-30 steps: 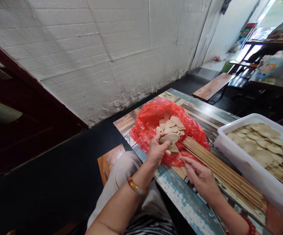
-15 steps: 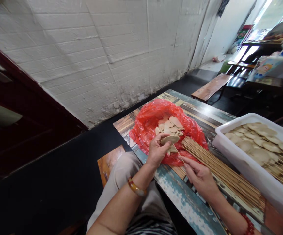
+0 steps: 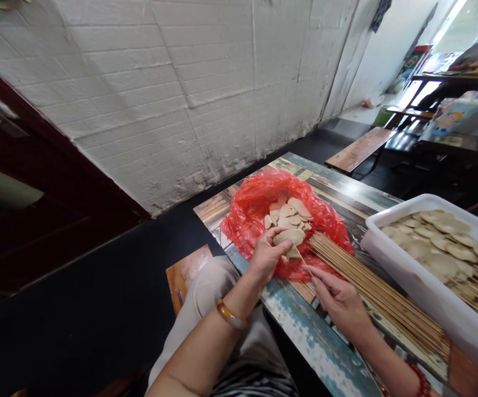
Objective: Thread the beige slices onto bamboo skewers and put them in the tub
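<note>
Over the red bag, left hand is pinching a pale slice; right hand has a thin stick gripped, lying away and leftward, tip at the slice's near edge, can't tell if it's in.

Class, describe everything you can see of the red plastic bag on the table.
The red bag looks thin, shiny and crinkled, partly see-through. It sits slumped on the patterned table, its mouth open and its sides bunched around a heap of pale, flat slices. Ends of a bundle of thin sticks lie over its right-hand part. The left hand overlaps it in view; whether they touch cannot be told.
</note>
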A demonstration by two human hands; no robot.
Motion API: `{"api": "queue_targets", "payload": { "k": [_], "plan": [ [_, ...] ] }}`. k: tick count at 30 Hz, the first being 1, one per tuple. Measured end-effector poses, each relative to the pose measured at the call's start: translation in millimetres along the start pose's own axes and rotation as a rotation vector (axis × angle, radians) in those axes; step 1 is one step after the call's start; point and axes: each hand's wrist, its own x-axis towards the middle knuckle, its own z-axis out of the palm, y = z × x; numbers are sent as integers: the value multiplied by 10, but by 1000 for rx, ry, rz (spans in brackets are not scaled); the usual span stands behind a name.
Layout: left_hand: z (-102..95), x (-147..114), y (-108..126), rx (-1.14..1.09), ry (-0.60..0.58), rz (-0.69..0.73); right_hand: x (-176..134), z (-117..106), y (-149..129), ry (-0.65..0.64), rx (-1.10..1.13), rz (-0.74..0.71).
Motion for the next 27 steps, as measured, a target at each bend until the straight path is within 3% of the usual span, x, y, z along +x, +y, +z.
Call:
{"api": "queue_targets", "payload": {
  "k": [10, 27],
  "plan": [
    [-15, 4, 4, -113, -36, -38, 7, -12, 10, 10, -32, -21],
    [-44, 6, -62, -106, -41, 4, 51, -74, 38, 1, -223, -131]
  ]
}}
